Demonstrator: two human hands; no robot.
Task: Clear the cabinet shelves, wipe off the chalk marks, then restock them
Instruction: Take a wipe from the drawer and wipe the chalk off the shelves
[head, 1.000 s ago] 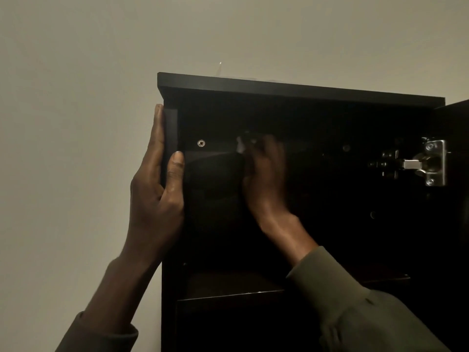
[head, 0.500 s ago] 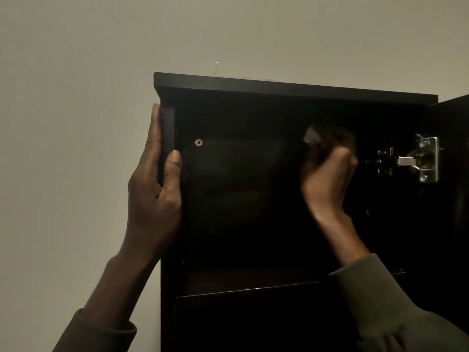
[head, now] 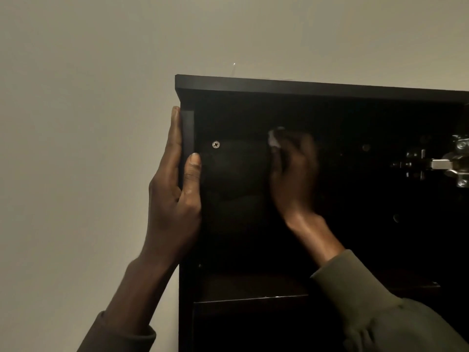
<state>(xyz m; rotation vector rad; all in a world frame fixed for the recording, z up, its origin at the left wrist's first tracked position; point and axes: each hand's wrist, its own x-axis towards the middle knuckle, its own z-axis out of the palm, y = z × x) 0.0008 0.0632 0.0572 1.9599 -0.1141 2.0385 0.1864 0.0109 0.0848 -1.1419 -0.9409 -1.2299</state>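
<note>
A dark brown cabinet (head: pixel 304 87) stands against a pale wall, its top compartment open and dim. My left hand (head: pixel 175 189) lies flat on the cabinet's left side panel, with the thumb on the front edge. My right hand (head: pixel 291 174) is inside the top compartment, blurred, with its fingers curled round a small white cloth or tissue (head: pixel 273 141) held against the dark back panel. The shelf (head: pixel 248 297) below the hand shows nothing on it. No chalk marks can be made out in the gloom.
A silver screw head (head: pixel 216 144) sits on the back panel at the left. A metal door hinge (head: pixel 441 164) is fixed at the right, where the open door leaves the frame. The plain wall (head: pixel 88 148) fills the left.
My right hand swept with the white cloth from the left of the back panel to the right near the hinge, then back to the middle-left. The left hand stayed on the side panel.
</note>
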